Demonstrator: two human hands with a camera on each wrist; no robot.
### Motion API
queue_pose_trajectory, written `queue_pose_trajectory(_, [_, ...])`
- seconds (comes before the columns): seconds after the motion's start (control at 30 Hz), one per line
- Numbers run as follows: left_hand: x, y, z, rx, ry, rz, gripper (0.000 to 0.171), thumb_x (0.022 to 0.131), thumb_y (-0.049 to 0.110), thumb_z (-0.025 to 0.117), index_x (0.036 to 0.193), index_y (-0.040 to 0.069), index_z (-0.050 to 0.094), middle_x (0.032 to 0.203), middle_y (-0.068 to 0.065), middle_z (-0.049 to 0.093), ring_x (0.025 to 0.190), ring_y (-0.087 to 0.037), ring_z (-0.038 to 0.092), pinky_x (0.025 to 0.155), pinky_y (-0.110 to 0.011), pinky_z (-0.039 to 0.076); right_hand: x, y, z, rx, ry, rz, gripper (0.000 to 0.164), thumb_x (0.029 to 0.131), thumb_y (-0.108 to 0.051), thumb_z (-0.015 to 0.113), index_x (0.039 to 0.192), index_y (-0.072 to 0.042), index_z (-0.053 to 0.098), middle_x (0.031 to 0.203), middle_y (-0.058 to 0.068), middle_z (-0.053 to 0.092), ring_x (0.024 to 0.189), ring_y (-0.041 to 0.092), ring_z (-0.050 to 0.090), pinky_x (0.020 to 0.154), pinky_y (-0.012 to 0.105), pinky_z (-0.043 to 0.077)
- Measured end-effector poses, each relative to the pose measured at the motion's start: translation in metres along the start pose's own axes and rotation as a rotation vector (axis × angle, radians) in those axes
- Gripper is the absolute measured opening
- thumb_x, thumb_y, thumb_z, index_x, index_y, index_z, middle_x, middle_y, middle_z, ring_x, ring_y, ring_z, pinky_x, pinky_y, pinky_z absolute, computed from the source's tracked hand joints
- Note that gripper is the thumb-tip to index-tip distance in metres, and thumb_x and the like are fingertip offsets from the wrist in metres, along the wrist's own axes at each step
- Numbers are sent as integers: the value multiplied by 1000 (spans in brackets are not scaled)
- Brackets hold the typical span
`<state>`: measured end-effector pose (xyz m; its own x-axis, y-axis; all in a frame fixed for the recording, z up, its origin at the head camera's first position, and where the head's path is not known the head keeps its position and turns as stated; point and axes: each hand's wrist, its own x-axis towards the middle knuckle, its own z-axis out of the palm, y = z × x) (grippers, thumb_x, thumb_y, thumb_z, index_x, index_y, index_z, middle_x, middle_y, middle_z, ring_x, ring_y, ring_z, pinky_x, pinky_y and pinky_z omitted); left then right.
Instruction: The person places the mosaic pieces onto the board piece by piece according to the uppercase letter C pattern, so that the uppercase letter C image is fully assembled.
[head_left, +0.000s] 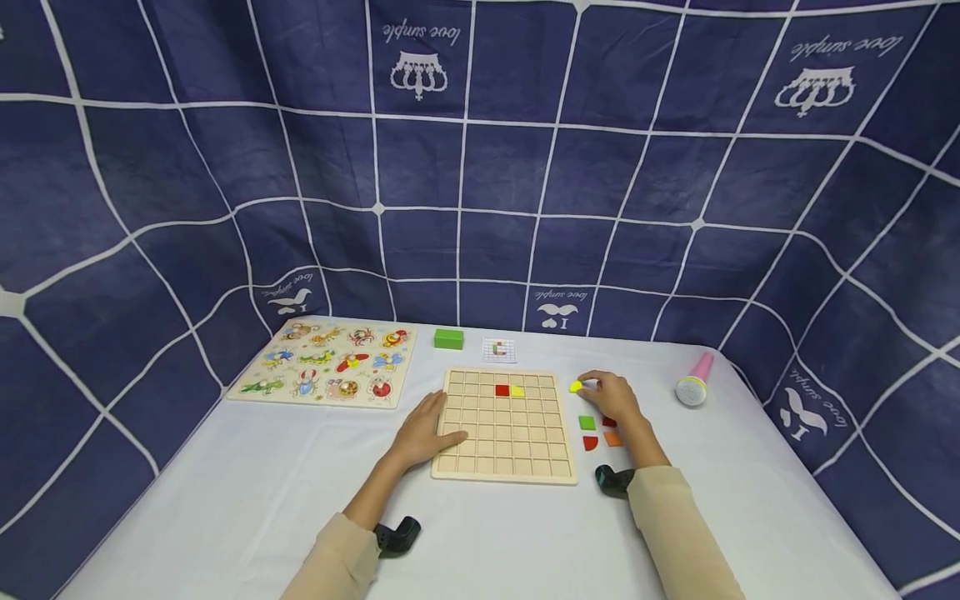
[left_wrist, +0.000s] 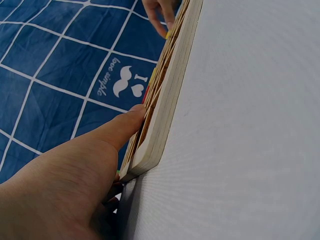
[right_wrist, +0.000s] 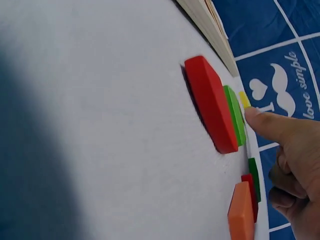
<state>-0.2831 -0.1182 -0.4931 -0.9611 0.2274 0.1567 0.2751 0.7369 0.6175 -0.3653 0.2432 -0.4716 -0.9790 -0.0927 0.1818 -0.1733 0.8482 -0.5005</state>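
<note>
Head view shows the right hand (head_left: 611,396) pinching a yellow tile (head_left: 575,387) just beyond the right edge of the wooden grid board (head_left: 504,434). Along the board's left edge rests the left hand (head_left: 422,429), fingers extended, thumb spread over the rim. A red square (head_left: 502,390) and a yellow quarter-circle (head_left: 517,391) occupy neighbouring cells (upper part of the grid). Near the right wrist lie a green square (head_left: 587,422), a red quarter-circle (head_left: 591,443) and an orange tile (head_left: 613,438).

Puzzle board (head_left: 326,373) at table's (head_left: 510,533) far left corner. Block (head_left: 448,340) right of it, near far edge; pattern card (head_left: 498,350) right of block, behind grid board (head_left: 504,432). Two tiles (head_left: 502,391) in grid board, side by side, toward its far edge. Loose tiles (head_left: 591,443) off its right edge. Microphone (head_left: 696,383) near table's far right corner.
</note>
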Motion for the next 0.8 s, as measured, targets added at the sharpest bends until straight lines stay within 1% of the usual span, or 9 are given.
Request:
queue_pose_trajectory(0.17, [0, 0, 0, -1, 3, 3, 91, 79, 47, 68, 141, -6, 28, 147, -20, 27, 137, -35, 17, 109, -49, 17, -3, -15, -2, 48, 41, -50, 31, 79, -23, 74, 106, -10, 69, 57, 2, 39, 50, 17, 34, 44, 27, 28])
queue_pose_trajectory(0.4, [1, 1, 0, 9, 5, 7, 90, 79, 46, 68, 141, -7, 29, 147, -20, 27, 136, -36, 18, 109, -48, 18, -3, -51, 2, 82, 68, -137, 30, 80, -26, 73, 107, -12, 69, 54, 0, 37, 47, 13, 31, 43, 26, 25])
queue_pose_trajectory(0.53, [0, 1, 0, 9, 7, 12, 90, 79, 46, 68, 140, -7, 29, 146, -21, 27, 136, -36, 18, 109, -49, 18, -2, -74, 11, 113, 63, -184, 29, 80, -25, 73, 106, -12, 69, 52, -1, 37, 46, 12, 30, 41, 24, 24])
queue_pose_trajectory(0.67, [0, 1, 0, 5, 10, 13, 90, 79, 46, 68, 140, -8, 29, 146, -21, 27, 136, -37, 19, 109, -49, 18, -2, -93, 25, 125, 51, -216, 30, 79, -27, 73, 105, -13, 69, 52, -3, 38, 46, 10, 30, 41, 23, 24])
queue_pose_trajectory(0.8, [-1, 1, 0, 9, 4, 6, 90, 79, 46, 68, 140, -7, 30, 146, -21, 27, 136, -36, 19, 109, -49, 18, -1, -110, 41, 125, 37, -222, 29, 79, -28, 73, 104, -13, 70, 52, -3, 40, 46, 10, 31, 41, 23, 25])
